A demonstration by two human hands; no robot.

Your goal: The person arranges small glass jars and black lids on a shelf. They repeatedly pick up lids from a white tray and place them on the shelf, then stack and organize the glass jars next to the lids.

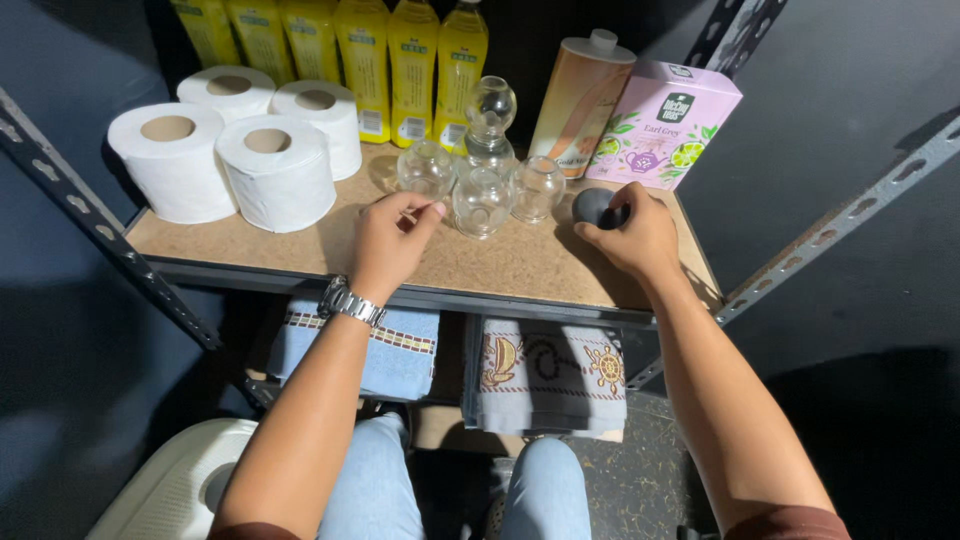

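Dark metal rack, chipboard shelf (520,265). Dark round knob (592,205) gripped in right hand (632,235), shelf right. Left hand (392,240) pinched closed just beside glass cups (482,200), nothing visibly held. Toilet rolls (225,150) stacked far left.

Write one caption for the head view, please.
Right hand grips a dark ball; left hand rests beside clear glass cups.

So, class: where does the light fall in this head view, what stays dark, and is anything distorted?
Head view: light falls on the shelf board, toilet rolls and both hands; surroundings stay near black; glare glints on the glass jars; wide-angle lens bends the frame rails outward.
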